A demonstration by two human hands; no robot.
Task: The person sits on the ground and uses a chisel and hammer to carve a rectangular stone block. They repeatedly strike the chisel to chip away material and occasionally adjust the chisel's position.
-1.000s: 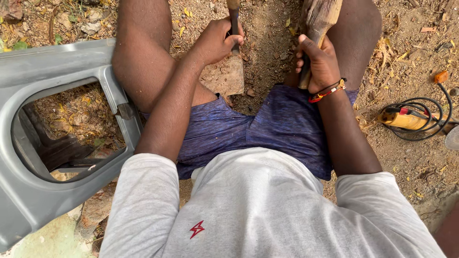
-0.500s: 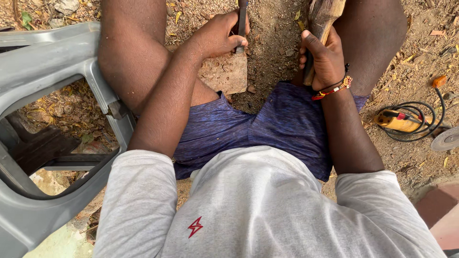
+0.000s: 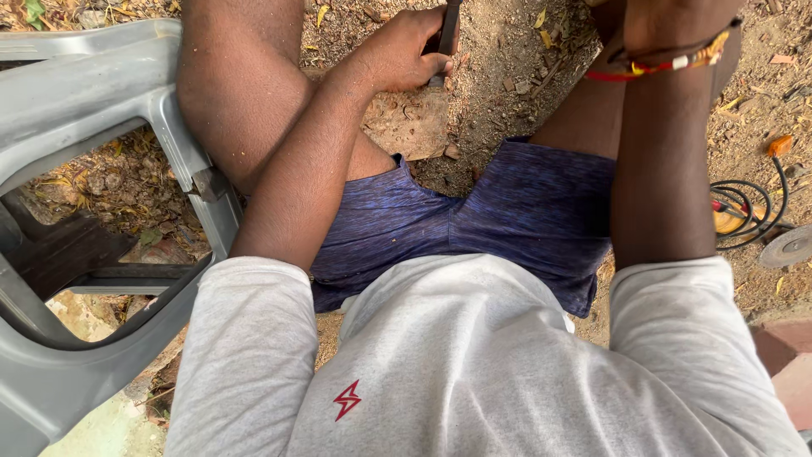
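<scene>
Head view: left hand [image 3: 404, 51] clenched around a dark tool shaft [image 3: 447, 30], which stands on a flat stone [image 3: 408, 124] just below its grip; right hand's [image 3: 677, 21] grip is cropped, cannot tell.

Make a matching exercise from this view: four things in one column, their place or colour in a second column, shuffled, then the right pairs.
Things
1. left hand
2. bead bracelet
3. plastic chair
4. coiled cable

Places and colours
A. grey, lying tipped over on the ground at the left
B. black, on the dirt at the right edge
C. closed round a dark metal tool above a flat stone
D. red and yellow, round the right wrist

Pairs: 1-C, 2-D, 3-A, 4-B
</scene>
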